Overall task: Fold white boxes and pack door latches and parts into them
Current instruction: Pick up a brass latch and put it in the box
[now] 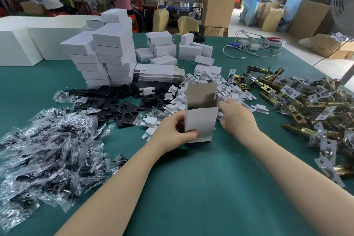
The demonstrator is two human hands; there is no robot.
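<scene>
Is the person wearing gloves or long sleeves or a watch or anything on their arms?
No. Both the left hand and the right hand are bare, with no gloves. No rings, watch or bracelet show. Both forearms are uncovered as far as the bottom edge of the picture, so any sleeves end higher up, out of sight.

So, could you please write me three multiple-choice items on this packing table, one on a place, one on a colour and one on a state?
1. Where do the brass door latches lie?
A. left of the hands
B. right of the hands
C. on the stacked boxes

2. What colour is the table cover?
A. red
B. grey
C. green

3. How is the white box in the left hand?
A. upright, top open
B. flat, unfolded
C. closed

Answers: 1 B, the latches are heaped at the right edge; 2 C, the cloth is teal green; 3 A, its top flap stands up.
</scene>
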